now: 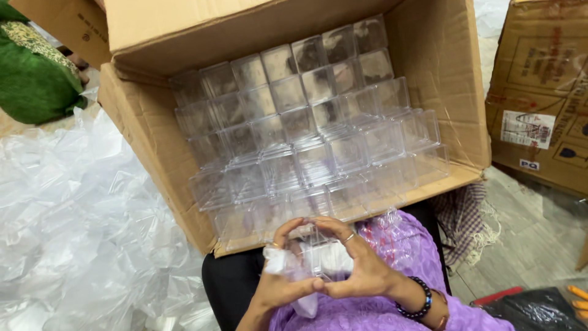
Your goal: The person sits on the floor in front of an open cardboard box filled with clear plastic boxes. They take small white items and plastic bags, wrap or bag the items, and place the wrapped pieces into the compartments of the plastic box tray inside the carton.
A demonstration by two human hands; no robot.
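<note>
**Clear box cupped over the lap**

Plastic wrap heaps (79,227) cover the floor at nine o'clock. Left hand (285,270) and right hand (358,263) both curl closed around a clear plastic box (318,251), at six o'clock below the carton (441,79) of stacked boxes (306,129). Slick walls could let it slip.

Open brown carton (441,67) centre; white label (527,129) on right brown carton (539,79)

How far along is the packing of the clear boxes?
Done: the cardboard carton already holds several stepped rows of clear plastic boxes, filling most of its visible inside. In hand: the left hand and right hand together hold one more clear box at the carton's near edge. Left: that box isn't stacked yet; how many remain can't be seen.
</note>
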